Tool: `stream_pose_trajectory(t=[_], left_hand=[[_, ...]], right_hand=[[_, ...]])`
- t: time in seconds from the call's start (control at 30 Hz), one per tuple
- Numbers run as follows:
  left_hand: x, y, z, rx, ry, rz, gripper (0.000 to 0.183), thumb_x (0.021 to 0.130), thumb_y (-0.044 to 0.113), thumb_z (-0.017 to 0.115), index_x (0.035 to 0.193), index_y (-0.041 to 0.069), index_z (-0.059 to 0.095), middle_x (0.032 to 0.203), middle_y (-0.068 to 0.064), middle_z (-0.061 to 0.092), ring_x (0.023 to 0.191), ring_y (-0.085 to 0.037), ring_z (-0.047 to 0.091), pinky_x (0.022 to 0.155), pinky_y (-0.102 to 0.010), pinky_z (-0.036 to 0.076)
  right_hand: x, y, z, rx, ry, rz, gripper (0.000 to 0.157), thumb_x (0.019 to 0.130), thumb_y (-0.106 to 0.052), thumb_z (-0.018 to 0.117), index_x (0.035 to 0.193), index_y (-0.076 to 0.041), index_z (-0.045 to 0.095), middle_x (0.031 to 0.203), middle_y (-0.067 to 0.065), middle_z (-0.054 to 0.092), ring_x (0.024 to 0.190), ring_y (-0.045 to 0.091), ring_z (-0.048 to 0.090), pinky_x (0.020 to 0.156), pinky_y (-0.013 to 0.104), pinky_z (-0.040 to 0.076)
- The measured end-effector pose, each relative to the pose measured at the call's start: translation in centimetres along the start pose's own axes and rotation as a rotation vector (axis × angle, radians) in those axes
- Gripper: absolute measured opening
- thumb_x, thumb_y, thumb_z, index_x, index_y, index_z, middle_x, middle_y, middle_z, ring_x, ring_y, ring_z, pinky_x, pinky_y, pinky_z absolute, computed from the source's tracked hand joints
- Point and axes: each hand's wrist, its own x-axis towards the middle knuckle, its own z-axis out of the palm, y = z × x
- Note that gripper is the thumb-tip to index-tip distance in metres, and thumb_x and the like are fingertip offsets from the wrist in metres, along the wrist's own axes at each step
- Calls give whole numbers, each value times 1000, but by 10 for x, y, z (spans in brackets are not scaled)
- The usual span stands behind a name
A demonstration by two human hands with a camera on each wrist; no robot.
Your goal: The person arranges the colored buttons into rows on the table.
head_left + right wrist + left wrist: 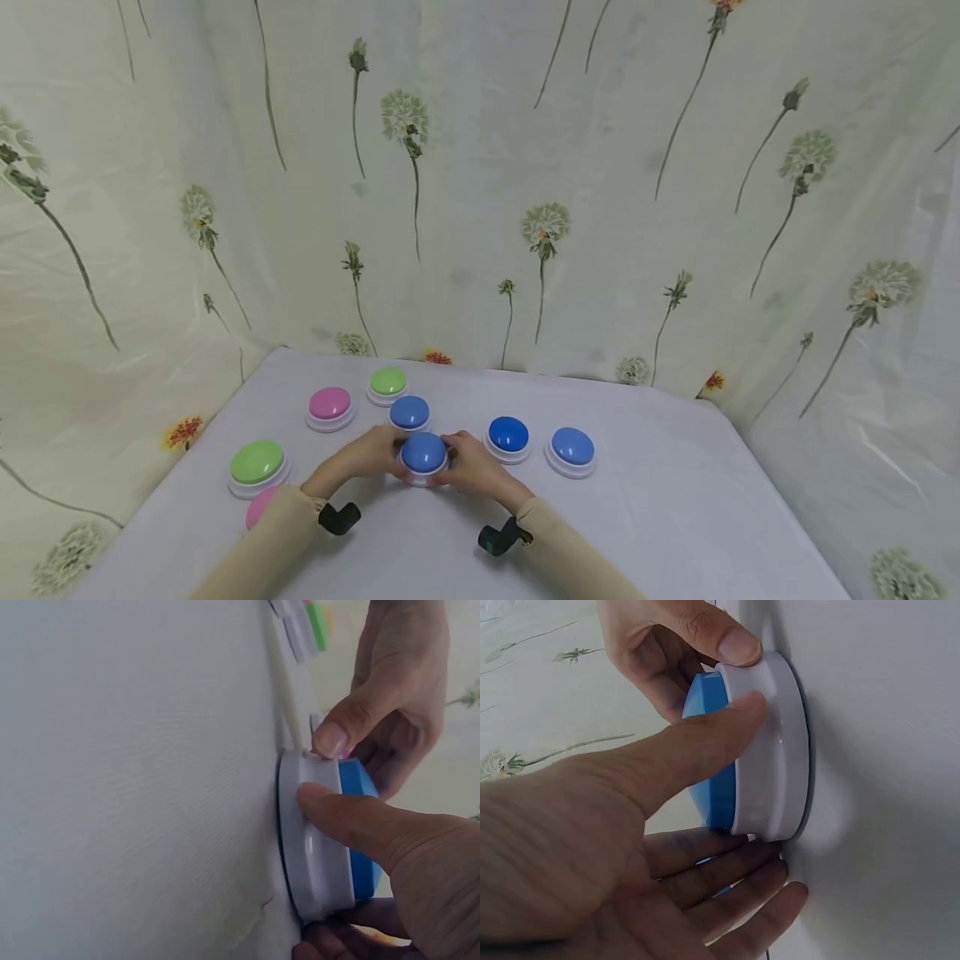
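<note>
A push button (423, 452) with a blue dome and a white round base is between both hands at the middle of the table. From its left side my left hand (372, 455) grips it, and my right hand (476, 469) grips the opposite side. In the left wrist view, the left thumb lies across the white base (771, 787), with the other fingers around the far side. The right wrist view shows the right thumb pressed on the same white base (321, 862), which sits close over the tabletop. Another blue button (409, 412) stands right behind, its base partly hidden.
Right of the hands stand a darker blue button (508, 434) and a lighter blue button (573, 447). A pink button (330, 403) and green buttons (388, 382) (257, 462) are farther left. The left sleeve partly covers another pink button (261, 505). Flowered cloth (465, 167) hangs behind the table.
</note>
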Motion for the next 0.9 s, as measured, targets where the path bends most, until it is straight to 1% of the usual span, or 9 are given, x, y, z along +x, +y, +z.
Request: stream_pose_trajectory(t=[0.13,0.27,0.37,0.5,0.67,0.77,0.9], left_hand=[[1,-2,1,11,0,7,69,69,19,86,128,-1,58,129,-17,62,121,-32,57,103,-51,44],[3,-3,2,12,7,17,66,68,16,86,126,-2,60,126,-17,64,117,-30,59,101,-50,45],[4,-2,1,8,9,20,65,68,13,86,125,-3,60,124,-17,64,115,-29,60,101,-50,46],[2,1,0,12,-5,10,66,68,13,86,126,-3,59,124,-17,64,116,-30,59,101,-50,45],[-4,5,-4,-1,-15,-5,64,68,13,86,123,-3,58,121,-17,64,113,-30,60,100,-50,46],[-6,8,-7,-7,-18,11,61,69,15,86,120,-1,57,118,-14,64,111,-28,60,98,-49,48],[-8,14,-7,-12,-31,54,59,70,21,86,118,2,57,115,-11,64,109,-25,60,97,-49,49]], right_hand=[[0,3,0,39,-3,-10,73,74,-37,82,134,-4,54,120,10,60,108,22,59,95,41,52],[0,5,0,51,13,-31,72,74,-39,82,133,-7,56,122,7,62,110,19,59,97,39,51],[-1,7,0,57,29,-50,71,73,-40,83,131,-8,57,121,5,63,108,18,60,94,38,52],[-4,8,1,71,35,-55,71,72,-41,84,130,-10,58,120,4,65,104,15,60,90,34,53],[-9,6,0,68,35,-48,75,72,-44,82,133,-9,56,121,5,65,104,16,61,86,31,55],[-14,3,-3,57,43,-37,77,72,-46,82,134,-10,55,124,6,64,108,19,62,86,33,55],[-25,0,-11,60,51,-22,78,71,-48,82,135,-12,55,128,5,62,111,21,61,87,36,55]])
